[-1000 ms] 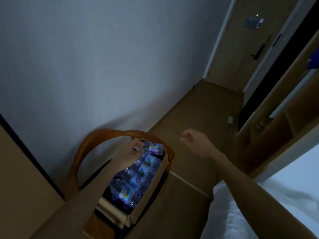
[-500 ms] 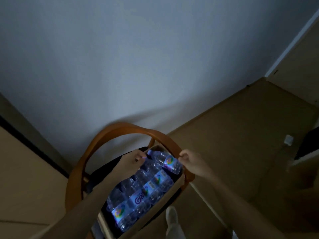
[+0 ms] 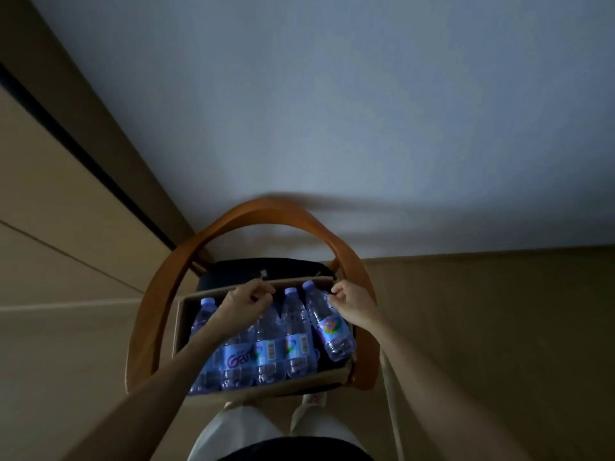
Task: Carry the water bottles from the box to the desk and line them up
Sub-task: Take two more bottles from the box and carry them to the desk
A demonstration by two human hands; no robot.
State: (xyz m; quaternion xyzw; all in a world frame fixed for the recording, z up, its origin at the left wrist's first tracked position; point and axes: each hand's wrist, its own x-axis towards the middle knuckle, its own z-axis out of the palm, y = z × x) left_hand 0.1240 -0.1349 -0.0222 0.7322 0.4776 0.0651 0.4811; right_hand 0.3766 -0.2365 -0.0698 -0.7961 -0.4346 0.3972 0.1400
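Both hands are over the box [image 3: 181,331] on the chair [image 3: 159,294]. The right hand [image 3: 352,302] grips a bottle [image 3: 327,322]; the left hand [image 3: 246,301] is curled, perhaps around another bottle's top.

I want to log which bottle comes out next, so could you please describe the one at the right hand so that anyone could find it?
Find the curved wooden chair against the wall; a cardboard box of water bottles sits on it. The bottle lies at the box's right edge, under the right hand. Unlike its neighbours, it lies slanted on top, its multicoloured label facing up.
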